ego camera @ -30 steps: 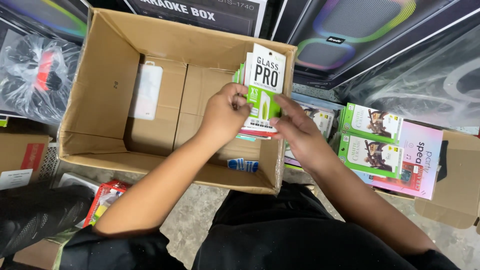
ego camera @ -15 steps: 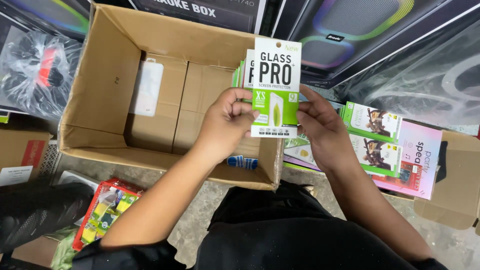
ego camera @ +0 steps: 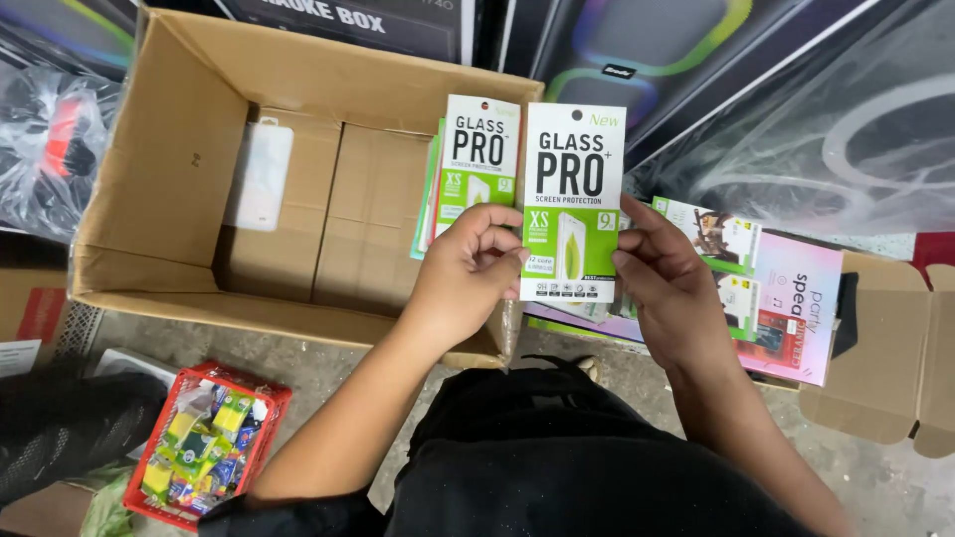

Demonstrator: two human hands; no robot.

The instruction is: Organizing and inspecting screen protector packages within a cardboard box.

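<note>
Over the right wall of the big open brown cardboard box point(ego camera: 179, 189), the left hand point(ego camera: 468, 273) pinches a fanned stack of flat white-and-green card packets point(ego camera: 477, 164), while the right hand point(ego camera: 662, 283) closes thumb and fingers on the front packet point(ego camera: 572, 204). Held only by their lower edges, the packets could fan further and slide into the box or onto the floor beside it.

White-and-green screen-protector packet point(ego camera: 573, 199), brown cardboard box point(ego camera: 169, 169), red basket point(ego camera: 204, 447)
</note>
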